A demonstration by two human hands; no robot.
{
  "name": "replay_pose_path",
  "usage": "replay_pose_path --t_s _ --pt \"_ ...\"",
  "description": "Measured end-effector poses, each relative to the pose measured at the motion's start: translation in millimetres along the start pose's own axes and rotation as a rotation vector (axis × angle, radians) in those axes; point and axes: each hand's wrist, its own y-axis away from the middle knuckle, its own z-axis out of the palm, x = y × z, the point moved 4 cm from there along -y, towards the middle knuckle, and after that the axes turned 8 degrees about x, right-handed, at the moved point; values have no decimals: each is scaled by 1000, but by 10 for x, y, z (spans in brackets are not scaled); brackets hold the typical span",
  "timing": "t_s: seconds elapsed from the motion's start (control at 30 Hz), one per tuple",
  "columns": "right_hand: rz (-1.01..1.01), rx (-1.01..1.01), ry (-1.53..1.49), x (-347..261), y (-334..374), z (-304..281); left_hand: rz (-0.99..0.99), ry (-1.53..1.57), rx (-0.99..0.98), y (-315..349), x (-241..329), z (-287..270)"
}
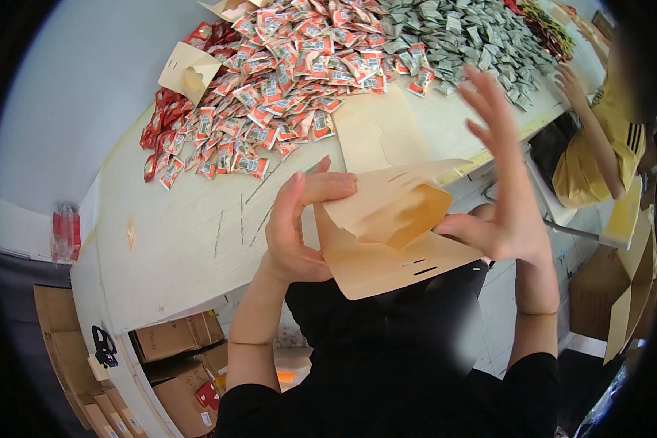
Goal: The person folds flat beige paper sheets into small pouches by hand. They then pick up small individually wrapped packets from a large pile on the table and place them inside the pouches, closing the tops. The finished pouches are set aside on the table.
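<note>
Seemingly opening paper carton [394,252] above near edge of worktop [190,255], gripped in left hand [285,230], with right hand [507,193] wide; next likely needs steadying.

Mid-frame, the left hand [292,226] held an open cream paperboard box [387,254], the right hand [507,197] with its thumb at the mouth; along the top lay heaped red-and-white packets [288,73] and grey-green sachets [474,40].

A pale worktable [175,244] stands beside a light grey wall [73,95], cardboard boxes [177,339] beneath it, near a tiled floor [498,321].
</note>
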Motion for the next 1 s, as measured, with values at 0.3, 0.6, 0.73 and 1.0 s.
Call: replay_pose_path --t_s 0.3,0.6,0.73,1.0 --pt "-185 -405 -318 106 -69 115 136 -76 -32 -92 30 -67" --pt "179 -49 -605 301 249 388 -586 513 205 25 -99 86" --pt "673 116 -907 287 337 645 -761 420 390 47 -168 121" --pt "729 152 -654 325 412 590 -853 181 265 172 -232 124"
